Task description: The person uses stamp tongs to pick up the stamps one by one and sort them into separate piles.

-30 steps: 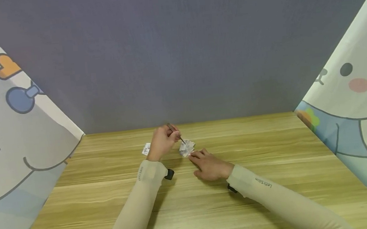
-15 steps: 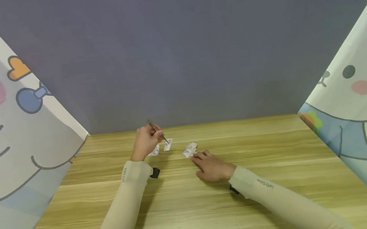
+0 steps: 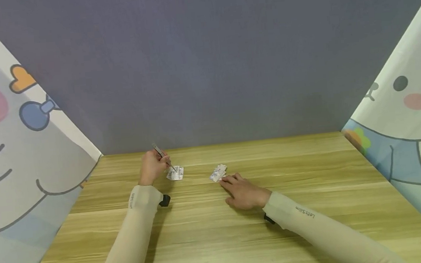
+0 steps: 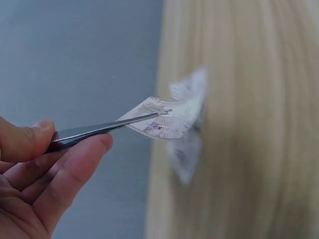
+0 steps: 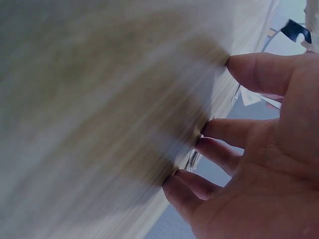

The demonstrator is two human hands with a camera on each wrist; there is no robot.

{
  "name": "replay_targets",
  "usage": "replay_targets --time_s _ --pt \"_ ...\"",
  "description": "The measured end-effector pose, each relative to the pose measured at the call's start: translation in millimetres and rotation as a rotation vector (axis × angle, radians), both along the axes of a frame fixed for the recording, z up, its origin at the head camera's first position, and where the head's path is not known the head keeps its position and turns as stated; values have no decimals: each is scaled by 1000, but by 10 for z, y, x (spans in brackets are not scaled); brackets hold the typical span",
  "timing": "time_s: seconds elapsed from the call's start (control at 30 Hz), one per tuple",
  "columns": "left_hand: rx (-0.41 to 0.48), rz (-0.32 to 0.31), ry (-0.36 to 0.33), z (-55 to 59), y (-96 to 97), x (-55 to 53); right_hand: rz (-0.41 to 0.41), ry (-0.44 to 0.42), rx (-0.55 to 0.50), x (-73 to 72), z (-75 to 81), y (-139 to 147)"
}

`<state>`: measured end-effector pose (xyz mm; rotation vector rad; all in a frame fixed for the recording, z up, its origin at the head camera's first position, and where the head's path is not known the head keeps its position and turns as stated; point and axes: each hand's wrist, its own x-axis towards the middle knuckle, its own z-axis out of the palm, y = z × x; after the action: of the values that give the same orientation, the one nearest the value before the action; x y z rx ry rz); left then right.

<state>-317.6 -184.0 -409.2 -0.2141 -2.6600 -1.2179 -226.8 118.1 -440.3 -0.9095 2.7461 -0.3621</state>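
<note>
My left hand (image 3: pixel 152 167) pinches a pair of metal tweezers (image 4: pixel 97 132) between thumb and fingers. In the left wrist view the tweezer tips hold a postage stamp (image 4: pixel 174 127) with perforated edges, slightly bent. Behind it, blurred, lie other stamps (image 4: pixel 185 158) on the table. The head view puts this left group just beyond my left fingers. My right hand (image 3: pixel 244 192) rests on the table with fingers spread, its fingertips at the near edge of a small overlapping pile of stamps (image 3: pixel 218 172). The right wrist view shows the fingertips (image 5: pixel 179 191) touching the wood.
The wooden table (image 3: pixel 219 235) ends at the back against a grey upright panel (image 3: pixel 204 65). Panels with cartoon prints stand at the left (image 3: pixel 49 175) and right (image 3: pixel 413 130). Dark wrist devices sit under both sleeves.
My left hand has moved left with the tweezers, carrying a stamp from the right pile to over the left stamps. My right hand has stayed almost in place beside its pile.
</note>
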Motion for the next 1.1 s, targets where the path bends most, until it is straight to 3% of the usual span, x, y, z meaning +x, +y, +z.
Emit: replay_targets --time_s 0.1,0.37,0.57,0.7,0.83,0.93,1.1 --pt "10 3 -38 -68 -35 -34 -1 -2 0 1 0 -9" --pt "-1 10 1 -113 -84 -54 3 12 -35 -30 -8 12" --pt "16 -65 57 -54 -66 -13 -84 54 -145 -110 -3 -2" --pt "24 -121 103 38 64 47 -137 119 -206 -158 30 -63" --pt "24 -187 128 126 296 97 -116 88 -170 -175 46 -120" --pt "18 -224 97 145 490 124 -93 61 -102 -176 19 -139" --pt "12 -244 33 78 725 123 -58 59 -47 -187 -24 -137"
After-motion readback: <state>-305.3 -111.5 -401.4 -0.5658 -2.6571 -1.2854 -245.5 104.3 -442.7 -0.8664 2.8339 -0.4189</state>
